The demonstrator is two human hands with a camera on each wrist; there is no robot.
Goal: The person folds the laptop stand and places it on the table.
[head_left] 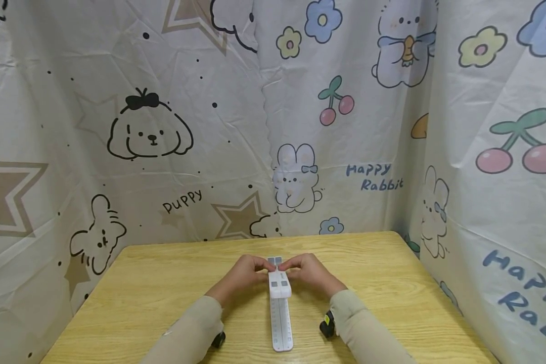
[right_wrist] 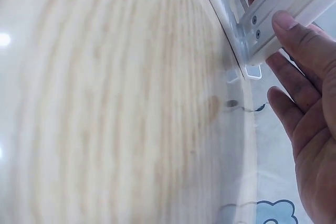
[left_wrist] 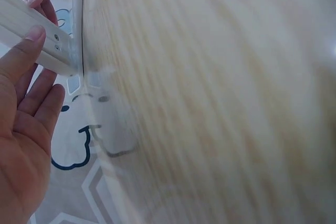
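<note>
A white stand-like device (head_left: pixel 280 326) is upright on the wooden table, its long flat base marked along the edges like a ruler. Its upper part (head_left: pixel 279 284) bears grey rectangular pads. From the left, my left hand (head_left: pixel 245 271) pinches the upright between thumb and fingers. My right hand (head_left: pixel 310 272) pinches it from the opposite side. In the left wrist view, the white post (left_wrist: pixel 32 27) with two small screws stands between the left thumb and fingers. The right wrist view shows the right thumb (right_wrist: pixel 299 38) on the post, with the lower fingers loosely bent. Its exact kind is unclear.
The light wooden table (head_left: pixel 164 293) reaches back to a printed curtain (head_left: pixel 236 126) with puppy and rabbit drawings. More curtain (head_left: pixel 496 202) hangs along the right edge. A black wrist camera (head_left: pixel 327 324) sits at the right sleeve.
</note>
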